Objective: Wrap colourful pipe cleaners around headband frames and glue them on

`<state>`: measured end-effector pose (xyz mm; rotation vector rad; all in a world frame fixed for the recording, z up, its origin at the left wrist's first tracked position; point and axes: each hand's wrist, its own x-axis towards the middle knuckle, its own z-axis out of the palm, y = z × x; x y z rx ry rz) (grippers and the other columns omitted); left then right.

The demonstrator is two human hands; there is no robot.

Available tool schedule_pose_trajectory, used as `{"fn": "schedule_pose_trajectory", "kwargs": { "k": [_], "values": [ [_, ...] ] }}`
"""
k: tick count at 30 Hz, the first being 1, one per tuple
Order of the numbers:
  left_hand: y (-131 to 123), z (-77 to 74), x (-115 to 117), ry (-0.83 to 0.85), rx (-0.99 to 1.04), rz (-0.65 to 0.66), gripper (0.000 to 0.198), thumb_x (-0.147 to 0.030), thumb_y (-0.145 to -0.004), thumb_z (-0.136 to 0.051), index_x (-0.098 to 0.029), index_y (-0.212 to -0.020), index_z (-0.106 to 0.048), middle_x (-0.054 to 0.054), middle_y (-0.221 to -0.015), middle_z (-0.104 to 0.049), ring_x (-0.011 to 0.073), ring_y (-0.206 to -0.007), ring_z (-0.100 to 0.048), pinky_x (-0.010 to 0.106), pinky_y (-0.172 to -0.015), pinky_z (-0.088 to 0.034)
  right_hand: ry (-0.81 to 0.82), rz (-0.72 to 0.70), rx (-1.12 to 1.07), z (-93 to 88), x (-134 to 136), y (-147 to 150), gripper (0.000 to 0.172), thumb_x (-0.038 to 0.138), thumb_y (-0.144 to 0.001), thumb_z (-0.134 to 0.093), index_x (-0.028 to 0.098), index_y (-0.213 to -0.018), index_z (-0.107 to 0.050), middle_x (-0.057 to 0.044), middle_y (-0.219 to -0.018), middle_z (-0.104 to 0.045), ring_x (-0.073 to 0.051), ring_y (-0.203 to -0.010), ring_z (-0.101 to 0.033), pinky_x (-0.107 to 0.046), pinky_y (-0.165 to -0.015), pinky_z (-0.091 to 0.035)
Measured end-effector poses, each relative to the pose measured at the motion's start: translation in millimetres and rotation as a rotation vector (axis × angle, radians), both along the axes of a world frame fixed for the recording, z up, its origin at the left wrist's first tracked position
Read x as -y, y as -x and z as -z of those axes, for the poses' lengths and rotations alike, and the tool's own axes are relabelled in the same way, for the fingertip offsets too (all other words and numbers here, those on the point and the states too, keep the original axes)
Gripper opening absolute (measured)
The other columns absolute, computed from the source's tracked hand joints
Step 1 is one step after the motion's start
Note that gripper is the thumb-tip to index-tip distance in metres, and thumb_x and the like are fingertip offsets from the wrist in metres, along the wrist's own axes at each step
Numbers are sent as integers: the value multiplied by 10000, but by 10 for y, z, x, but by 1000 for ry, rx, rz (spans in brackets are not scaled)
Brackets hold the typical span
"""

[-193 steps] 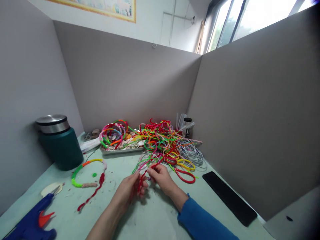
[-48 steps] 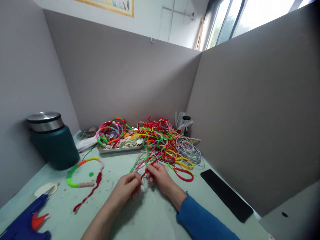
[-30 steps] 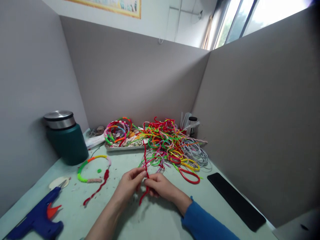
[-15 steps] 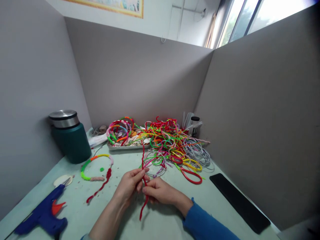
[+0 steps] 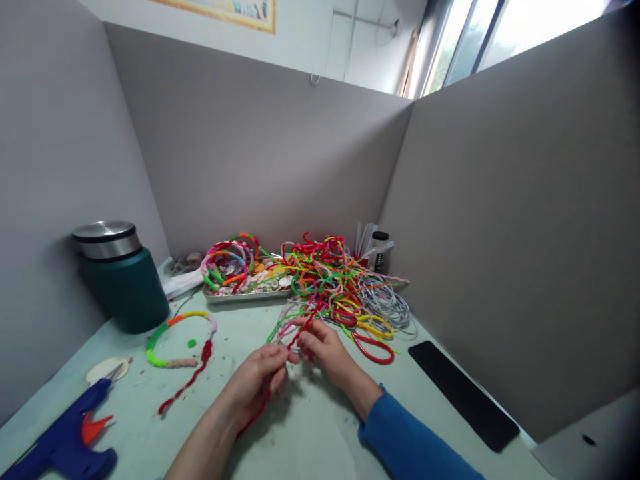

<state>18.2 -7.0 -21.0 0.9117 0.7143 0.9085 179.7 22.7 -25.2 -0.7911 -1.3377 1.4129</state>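
A fuzzy red pipe cleaner (image 5: 295,340) slants across the space between my hands, its far end overlapping the colourful pile. My left hand (image 5: 257,377) pinches it between thumb and fingers, and its near end trails out below that hand toward the table. On the upper stretch, my right hand (image 5: 325,347) has thumb and forefinger closed round the strand. To the left lies a ring wrapped in coloured segments (image 5: 159,363) with a gap at its lower right. A twisted red strand (image 5: 185,389) hangs off the ring's right end.
A blue glue gun (image 5: 70,433) lies at the front left, near a teal flask (image 5: 125,287). Behind are a metal tray (image 5: 247,297) of buttons and wrapped rings, and tangled pipe cleaners (image 5: 325,267). Red-handled scissors (image 5: 374,348) and a black slab (image 5: 463,393) lie right.
The red pipe cleaner has gone from nearly upright to slanting up to the right. My right hand has moved up along it, above my left hand. The view has shifted slightly right.
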Motion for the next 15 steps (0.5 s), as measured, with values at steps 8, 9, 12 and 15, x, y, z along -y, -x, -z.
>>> {"fn": "schedule_pose_trajectory", "kwargs": {
  "k": [8, 9, 12, 15],
  "values": [
    [17, -122, 49, 112, -81, 75, 239, -366, -785, -588, -144, -872, -569, -100, -476, -331, 24, -374, -122, 166, -340, -64, 16, 130, -3, 26, -19, -3, 296, 403, -748, -641, 151, -645, -525, 29, -545, -554, -56, -417, -419, -188, -417, -299],
    [18, -120, 49, 101, -80, 76, 236, -373, -788, -580, -148, -859, -564, -106, -458, -301, 30, -377, -113, 171, -341, -62, 9, 133, -1, 35, -19, 0, 305, 410, -750, -635, 158, -638, -506, 36, -532, -543, -59, -414, -415, -190, -415, -301],
    [6, -100, 34, 48, -112, 53, 249, -408, -791, -555, -163, -839, -553, -117, -428, -246, 42, -373, -98, 188, -340, -62, -70, 154, 39, 63, -10, 3, 317, 417, -777, -603, 174, -624, -468, 54, -502, -500, -65, -416, -399, -196, -421, -308],
    [-14, -81, -6, -11, -271, -56, 296, -461, -776, -533, -169, -821, -549, -118, -424, -256, 47, -363, -110, 198, -343, -72, -167, 193, 141, 85, 18, 5, 323, 392, -802, -581, 178, -598, -450, 61, -477, -457, -67, -424, -370, -201, -428, -293]
  ]
}}
